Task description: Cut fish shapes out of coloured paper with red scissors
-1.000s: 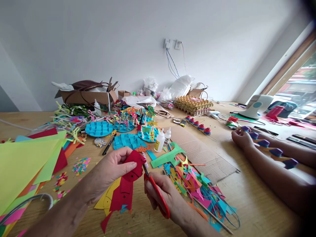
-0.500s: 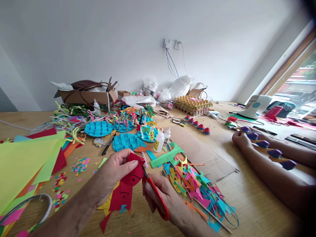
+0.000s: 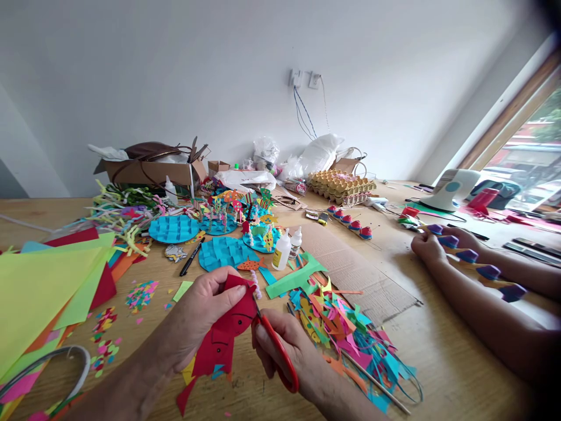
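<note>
My left hand (image 3: pixel 199 316) pinches a red paper cut-out (image 3: pixel 223 336) with drawn lines, holding it up over the wooden table (image 3: pixel 438 345). My right hand (image 3: pixel 284 351) grips red-handled scissors (image 3: pixel 274 345), whose blades meet the right edge of the red paper. A yellow paper piece (image 3: pixel 189 370) lies under the red one. Just right of my hands spreads a heap of coloured paper scraps (image 3: pixel 350 336).
Large coloured sheets (image 3: pixel 48 286) lie at the left. Blue paper discs (image 3: pixel 225 251), glue bottles (image 3: pixel 283 250) and a black marker (image 3: pixel 190 258) sit ahead. Another person's hands (image 3: pixel 432 245) hold a stick of purple pieces at the right. Egg trays (image 3: pixel 342 184) and a cardboard box (image 3: pixel 149 169) stand behind.
My hands have shifted the red paper slightly, and the scissors have worked a little along its edge. The yellow piece is more hidden beneath it. The other person's hands have barely moved.
</note>
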A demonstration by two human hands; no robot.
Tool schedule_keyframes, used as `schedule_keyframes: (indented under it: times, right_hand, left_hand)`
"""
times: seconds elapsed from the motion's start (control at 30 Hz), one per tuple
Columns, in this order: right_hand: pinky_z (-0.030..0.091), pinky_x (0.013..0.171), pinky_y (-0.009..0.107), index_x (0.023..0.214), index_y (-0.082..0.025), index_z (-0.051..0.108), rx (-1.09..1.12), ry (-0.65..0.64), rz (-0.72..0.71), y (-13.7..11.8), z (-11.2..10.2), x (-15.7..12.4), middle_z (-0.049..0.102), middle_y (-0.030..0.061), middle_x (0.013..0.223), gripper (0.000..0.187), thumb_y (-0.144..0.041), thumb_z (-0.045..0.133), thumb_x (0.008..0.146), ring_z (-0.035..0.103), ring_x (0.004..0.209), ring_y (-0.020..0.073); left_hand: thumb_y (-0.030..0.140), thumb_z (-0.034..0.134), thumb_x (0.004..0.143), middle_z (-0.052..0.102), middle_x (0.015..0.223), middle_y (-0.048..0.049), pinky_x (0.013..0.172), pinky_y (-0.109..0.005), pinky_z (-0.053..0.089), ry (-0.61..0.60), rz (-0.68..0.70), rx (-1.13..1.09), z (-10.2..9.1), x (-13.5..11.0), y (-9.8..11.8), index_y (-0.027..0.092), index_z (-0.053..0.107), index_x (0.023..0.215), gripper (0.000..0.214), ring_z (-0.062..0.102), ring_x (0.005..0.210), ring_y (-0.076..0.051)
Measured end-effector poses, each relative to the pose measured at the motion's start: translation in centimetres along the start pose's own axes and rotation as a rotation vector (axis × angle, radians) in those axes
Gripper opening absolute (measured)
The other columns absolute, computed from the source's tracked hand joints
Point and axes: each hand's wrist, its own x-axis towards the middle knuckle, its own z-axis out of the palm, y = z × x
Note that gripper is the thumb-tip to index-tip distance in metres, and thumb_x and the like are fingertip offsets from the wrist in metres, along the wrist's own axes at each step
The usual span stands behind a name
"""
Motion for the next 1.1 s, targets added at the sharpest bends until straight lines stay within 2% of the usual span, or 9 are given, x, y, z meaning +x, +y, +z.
schedule_keyframes:
  times: [0.4,0.83,1.1]
  right_hand:
    - [0.027,0.035,0.013,0.057,-0.017,0.042,-0.066,0.021,0.021,-0.17,0.04,-0.2,0.039,-0.0067,0.043,0.041,-0.048,0.049,0.083,0.034,0.037,0.0044]
    - [0.024,0.035,0.016,0.055,-0.018,0.038,-0.073,0.031,-0.009,-0.57,0.03,-0.3,0.034,-0.0072,0.045,0.044,-0.051,0.05,0.081,0.03,0.039,0.0048]
    - [0.029,0.038,0.015,0.059,-0.018,0.041,-0.077,-0.009,-0.021,0.04,-0.2,-0.24,0.039,-0.0061,0.047,0.04,-0.047,0.046,0.086,0.034,0.04,0.0053]
  left_hand:
    - [0.029,0.067,0.067,0.061,0.056,0.0062,0.044,-0.016,0.039,-0.005,-0.004,-0.004,0.18,-0.08,0.13,0.019,0.056,0.073,0.016,0.048,0.043,-0.006]
    - [0.031,0.065,0.071,0.058,0.055,0.0063,0.047,-0.016,0.038,-0.026,-0.007,0.016,0.15,-0.18,0.13,0.019,0.055,0.073,0.015,0.047,0.046,-0.007]
    - [0.032,0.064,0.071,0.055,0.055,0.0071,0.045,-0.016,0.037,-0.019,0.016,0.071,0.16,-0.17,0.22,0.019,0.053,0.072,0.017,0.046,0.044,-0.007]
